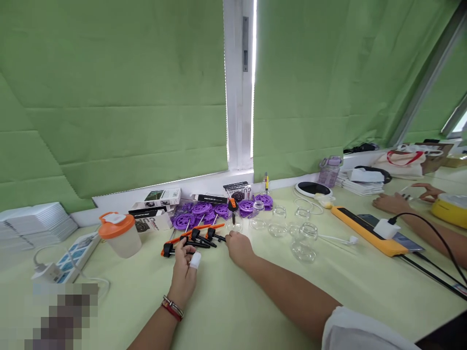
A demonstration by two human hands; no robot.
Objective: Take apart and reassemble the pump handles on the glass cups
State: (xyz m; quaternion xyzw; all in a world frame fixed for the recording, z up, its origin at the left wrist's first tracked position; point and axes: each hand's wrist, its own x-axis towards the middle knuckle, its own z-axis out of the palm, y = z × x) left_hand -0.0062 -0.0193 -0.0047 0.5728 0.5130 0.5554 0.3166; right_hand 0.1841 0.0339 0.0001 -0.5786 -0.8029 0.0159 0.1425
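My left hand has a white wrap on the thumb; its fingers are loosely bent and apart, beside a group of black-and-orange crank-like parts with metal rods. Whether its fingertips touch a part is not clear. My right hand is closed, fingertips down at the foot of a clear glass jar and near the end of a black handle. What is between those fingers is hidden. An orange-and-black part stands upright over that jar. Several other clear glass jars stand to the right.
Purple wheel-shaped pieces and printed boxes line the back. At left are an orange-lidded cup and a power strip. A yellow-orange power strip lies at right, near another person's hands.
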